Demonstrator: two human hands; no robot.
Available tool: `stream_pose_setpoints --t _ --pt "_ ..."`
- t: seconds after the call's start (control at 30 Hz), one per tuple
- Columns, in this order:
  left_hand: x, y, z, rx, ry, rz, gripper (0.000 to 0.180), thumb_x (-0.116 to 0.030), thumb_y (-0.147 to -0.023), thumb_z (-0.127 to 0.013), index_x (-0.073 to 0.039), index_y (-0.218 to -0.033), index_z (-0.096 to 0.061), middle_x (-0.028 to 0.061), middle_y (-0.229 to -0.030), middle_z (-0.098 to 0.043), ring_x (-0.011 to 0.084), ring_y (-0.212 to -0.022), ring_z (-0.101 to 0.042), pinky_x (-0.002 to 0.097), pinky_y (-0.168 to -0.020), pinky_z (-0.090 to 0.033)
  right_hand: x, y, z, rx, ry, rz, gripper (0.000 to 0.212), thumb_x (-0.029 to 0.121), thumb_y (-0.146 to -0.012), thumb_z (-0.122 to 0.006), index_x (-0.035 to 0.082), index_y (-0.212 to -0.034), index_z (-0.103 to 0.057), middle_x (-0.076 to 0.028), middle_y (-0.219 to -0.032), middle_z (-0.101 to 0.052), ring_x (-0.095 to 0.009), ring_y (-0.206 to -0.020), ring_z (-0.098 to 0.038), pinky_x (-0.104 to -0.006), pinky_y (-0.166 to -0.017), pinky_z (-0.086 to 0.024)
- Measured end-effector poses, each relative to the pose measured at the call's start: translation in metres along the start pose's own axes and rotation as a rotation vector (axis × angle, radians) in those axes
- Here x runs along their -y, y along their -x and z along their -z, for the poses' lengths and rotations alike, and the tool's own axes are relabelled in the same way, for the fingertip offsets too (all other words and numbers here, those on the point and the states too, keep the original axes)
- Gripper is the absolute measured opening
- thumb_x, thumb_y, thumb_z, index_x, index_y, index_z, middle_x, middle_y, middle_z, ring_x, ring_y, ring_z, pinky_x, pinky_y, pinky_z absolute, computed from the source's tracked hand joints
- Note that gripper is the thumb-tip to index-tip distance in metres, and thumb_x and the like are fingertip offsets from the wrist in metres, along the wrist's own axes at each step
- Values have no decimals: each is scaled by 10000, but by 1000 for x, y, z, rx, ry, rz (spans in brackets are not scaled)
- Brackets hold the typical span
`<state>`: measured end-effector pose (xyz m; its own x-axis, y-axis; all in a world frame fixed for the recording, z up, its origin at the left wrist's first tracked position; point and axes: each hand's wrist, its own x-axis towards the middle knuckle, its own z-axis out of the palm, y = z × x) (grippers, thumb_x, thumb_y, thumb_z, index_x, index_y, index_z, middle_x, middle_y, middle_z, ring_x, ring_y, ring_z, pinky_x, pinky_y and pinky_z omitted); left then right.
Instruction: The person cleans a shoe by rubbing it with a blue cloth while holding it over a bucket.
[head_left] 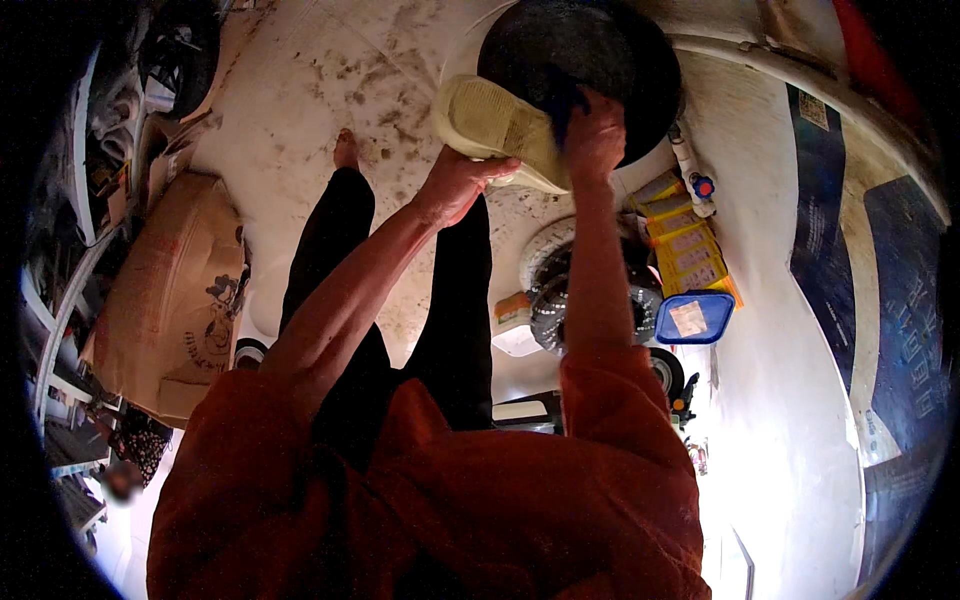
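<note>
My left hand (462,187) grips a pale cream shoe (490,115) from below, thumb along its near side. The ridged sole faces up and the shoe lies tilted across the near-left rim of a round black basin (640,50). At the shoe's right end, my right hand (597,135) is closed around a dark blue thing (562,105), a brush or a cloth. Its exact kind is hidden by the fingers and the dark basin behind. The basin's inside is too dark to make out.
A brown cardboard box (170,300) stands at the left beside cluttered shelving. On the right are a wheel with a dark tyre (590,305), yellow boxes (690,255), a blue-lidded container (693,318) and a pipe with a blue-handled valve (703,187). Dirt spots the floor (370,90).
</note>
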<state>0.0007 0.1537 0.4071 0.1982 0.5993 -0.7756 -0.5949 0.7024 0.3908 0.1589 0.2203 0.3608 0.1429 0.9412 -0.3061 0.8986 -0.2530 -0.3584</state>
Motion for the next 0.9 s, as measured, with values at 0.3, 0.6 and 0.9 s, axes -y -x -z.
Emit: stream_pose_setpoints --t 0.3,0.6,0.9 --pt "7 -17 19 -59 117 -68 414 54 -710 -621 -62 -1082 -483 48 -1038 -534 178 -981 -508 368 -867 -411 -10 -3 -3 95 -394 7 312 150 -791 -583 24 -1076 -575 -147 -888 -622 -210 -775 -599 -313 -709 -455" --pt "-6 -16 23 -139 182 11 347 32 -735 -604 -56 -1058 -511 25 -1027 -544 153 -934 -518 310 -819 -411 32 3 -15 -48 -82 57 258 186 -785 -593 103 -1028 -615 -175 -1016 -554 -313 -890 -569 -408 -722 -479" --pt "6 14 98 -122 263 -70 436 -27 -696 -652 -66 -1098 -487 38 -1091 -528 202 -1073 -459 380 -957 -327 -58 -68 -124 440 602 63 312 233 -834 -531 110 -1119 -560 -170 -1076 -539 -363 -878 -559 -408 -754 -476"
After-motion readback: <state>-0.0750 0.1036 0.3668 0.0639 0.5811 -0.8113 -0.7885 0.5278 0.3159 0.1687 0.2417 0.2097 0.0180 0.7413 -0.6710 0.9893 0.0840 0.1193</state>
